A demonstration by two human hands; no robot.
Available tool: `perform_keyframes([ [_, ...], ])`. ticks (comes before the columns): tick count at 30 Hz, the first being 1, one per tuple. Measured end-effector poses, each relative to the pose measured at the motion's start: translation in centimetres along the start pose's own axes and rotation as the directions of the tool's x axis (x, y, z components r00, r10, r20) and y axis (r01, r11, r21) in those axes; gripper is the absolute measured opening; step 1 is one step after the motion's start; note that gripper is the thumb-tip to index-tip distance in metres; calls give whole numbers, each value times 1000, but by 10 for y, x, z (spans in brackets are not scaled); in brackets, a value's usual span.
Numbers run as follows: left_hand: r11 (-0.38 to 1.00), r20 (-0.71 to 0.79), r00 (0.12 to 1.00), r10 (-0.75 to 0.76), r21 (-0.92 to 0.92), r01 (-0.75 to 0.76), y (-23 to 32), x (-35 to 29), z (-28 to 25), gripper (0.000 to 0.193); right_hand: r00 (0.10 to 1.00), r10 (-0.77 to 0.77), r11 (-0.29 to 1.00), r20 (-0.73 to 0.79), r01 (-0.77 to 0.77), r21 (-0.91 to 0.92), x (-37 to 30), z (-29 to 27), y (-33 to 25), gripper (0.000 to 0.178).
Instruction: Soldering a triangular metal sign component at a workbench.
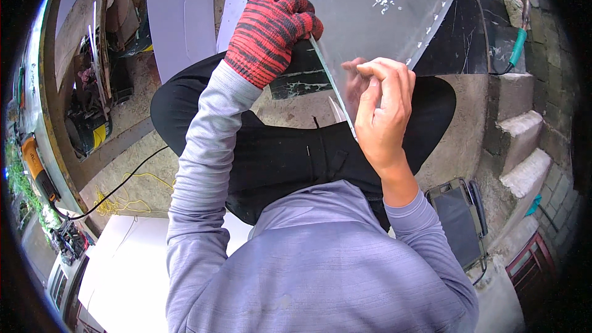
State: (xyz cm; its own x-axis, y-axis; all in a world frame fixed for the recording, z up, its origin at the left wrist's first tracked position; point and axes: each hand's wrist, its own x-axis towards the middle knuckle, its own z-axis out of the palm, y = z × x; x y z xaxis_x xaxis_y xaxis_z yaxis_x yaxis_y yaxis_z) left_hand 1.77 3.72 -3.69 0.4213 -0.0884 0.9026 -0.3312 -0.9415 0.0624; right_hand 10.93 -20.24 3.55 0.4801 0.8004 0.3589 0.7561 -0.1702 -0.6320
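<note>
A glossy grey panel (351,15) with a thin pale edge slants up in front of me, its lower corner pointing toward my lap. My left hand (270,38), in a red-and-black striped knit glove, is closed around the panel's left edge. Bare and curled, my right hand (387,108) is at the lower corner, thumb and forefinger drawn together. Its reflection shows in the shiny surface. Whether anything small sits between those fingertips is too fine to make out. White crumbs (383,4) lie on the panel, and more white flecks dot its right edge.
Dark marbled slabs (459,40) lie under and beside the panel. A teal-handled tool (518,48) rests at the right, near rough blocks (521,123). On the left are an orange-and-black power tool (37,166) with a black cord and tangled yellow string (123,200). A dark folding seat-like frame (459,222) stands lower right.
</note>
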Motion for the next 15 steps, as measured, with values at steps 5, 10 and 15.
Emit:
perform_keyframes([
  [5, 808, 501, 666, -552, 125, 576, 33, 37, -31, 12, 1000, -3, 1000, -17, 3, -7, 0, 0, 3, 27],
  [10, 777, 555, 621, -554, 78, 624, 28, 29, -34, 9, 1000, -3, 1000, -14, 3, -10, 0, 2, 2, 24],
  [15, 745, 557, 597, -577, 59, 664, 27, 29, -34, 12, 1000, -9, 1000, -24, 9, -5, 2, 1, 0, 23],
])
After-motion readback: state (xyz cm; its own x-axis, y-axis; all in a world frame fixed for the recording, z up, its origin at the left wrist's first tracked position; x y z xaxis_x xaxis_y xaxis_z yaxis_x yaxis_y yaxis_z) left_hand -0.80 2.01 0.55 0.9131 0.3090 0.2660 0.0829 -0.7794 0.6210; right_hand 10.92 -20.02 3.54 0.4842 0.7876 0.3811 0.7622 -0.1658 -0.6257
